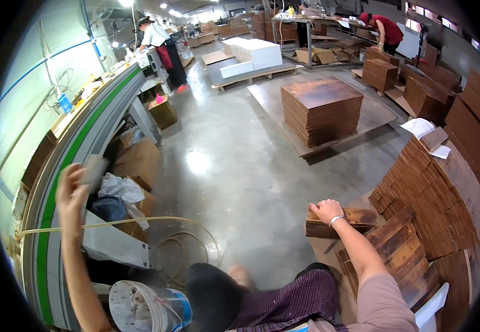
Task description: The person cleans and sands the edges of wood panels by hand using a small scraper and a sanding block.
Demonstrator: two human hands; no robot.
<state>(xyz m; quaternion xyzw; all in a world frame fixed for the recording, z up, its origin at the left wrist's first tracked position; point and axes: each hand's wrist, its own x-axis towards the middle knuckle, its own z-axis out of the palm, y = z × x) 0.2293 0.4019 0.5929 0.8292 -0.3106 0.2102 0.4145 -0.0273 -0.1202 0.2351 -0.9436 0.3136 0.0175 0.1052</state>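
My left hand (71, 193) is raised beside the green-striped bench edge, its fingers closed on a small grey block (93, 170) that is smeared by motion. What kind of block it is, I cannot make out. Over on the right, my right hand (327, 211) grips the left end of a stack of narrow brown wooden boards (356, 217), with the thumb and fingers over the top edge. Just nearer to me lies a group of wider, dark-stained wood panels (397, 243), partly behind my right forearm.
A yellowish hose (173, 218) crosses from the bench and coils on the floor. Near my left knee stands a white bucket (135, 304). Tall stacks of brown boards (433, 193) rise at right. Ahead, a panel stack (323, 105) sits on a low board. Two people work farther off.
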